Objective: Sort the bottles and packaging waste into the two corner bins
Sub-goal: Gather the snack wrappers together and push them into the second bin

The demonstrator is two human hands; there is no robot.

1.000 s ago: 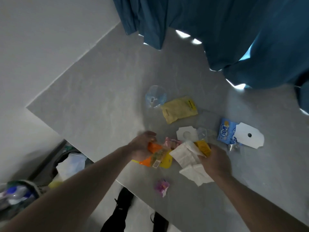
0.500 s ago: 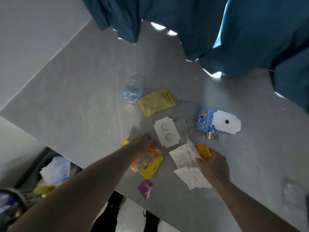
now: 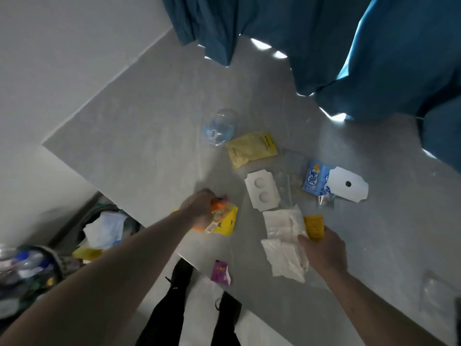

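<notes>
Packaging waste lies spread on a grey table [image 3: 149, 136]. My left hand [image 3: 199, 206] grips a bunch of orange and yellow wrappers [image 3: 224, 218] near the table's front edge. My right hand [image 3: 324, 250] holds white tissue packaging [image 3: 282, 236] together with a small yellow packet [image 3: 314, 226]. A crushed clear bottle [image 3: 219, 127] lies farther back, with a yellow pouch [image 3: 252, 148] beside it. A white card with two holes [image 3: 260, 191], a blue packet [image 3: 315, 177] and a white tag [image 3: 348, 184] lie in the middle. A purple wrapper [image 3: 219, 272] sits at the front edge.
Two bins stand on the floor at lower left: one with paper and wrappers [image 3: 104, 228], one with bottles [image 3: 22, 268]. Blue curtains [image 3: 324, 46] hang over the table's far side. A clear plastic bag [image 3: 439, 293] lies at the right. My legs [image 3: 179, 303] stand below the table edge.
My left hand has drawn the orange and yellow wrappers a little toward the front left edge. My right hand keeps its hold on the tissue packaging and yellow packet.
</notes>
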